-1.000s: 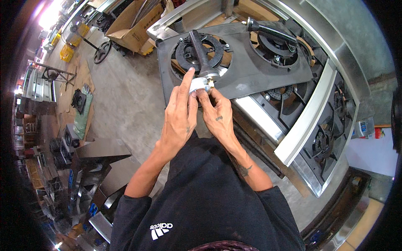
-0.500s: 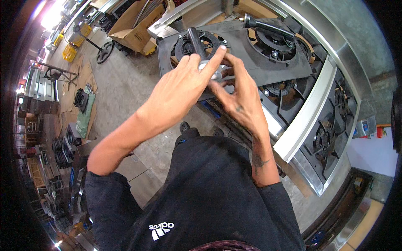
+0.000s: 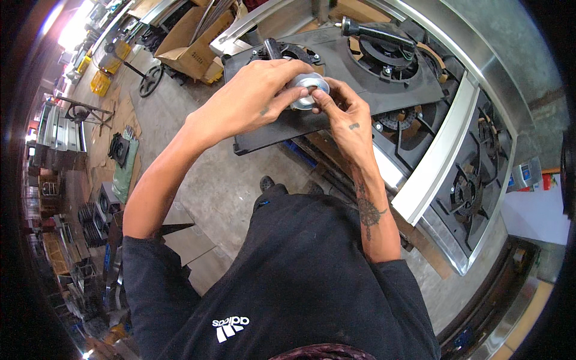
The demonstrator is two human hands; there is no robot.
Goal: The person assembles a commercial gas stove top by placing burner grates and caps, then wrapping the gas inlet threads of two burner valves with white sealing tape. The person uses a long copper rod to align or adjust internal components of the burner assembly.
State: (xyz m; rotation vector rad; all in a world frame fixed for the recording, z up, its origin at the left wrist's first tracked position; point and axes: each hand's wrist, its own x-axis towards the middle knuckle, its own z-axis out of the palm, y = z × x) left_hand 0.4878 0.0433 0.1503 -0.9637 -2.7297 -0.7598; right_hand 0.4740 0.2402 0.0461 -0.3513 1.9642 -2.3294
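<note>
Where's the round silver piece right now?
In the head view, the round silver piece is above centre, held between the left hand and right hand, seen against the black stove plate.

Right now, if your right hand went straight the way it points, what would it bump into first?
The round silvery ring, which the right hand touches. Beyond that, maybe the left hand's fingers, though depth is hard to judge.

A tube [image 3: 375, 34] lies over a burner [image 3: 384, 60], right of the ring [image 3: 314, 80].
</note>
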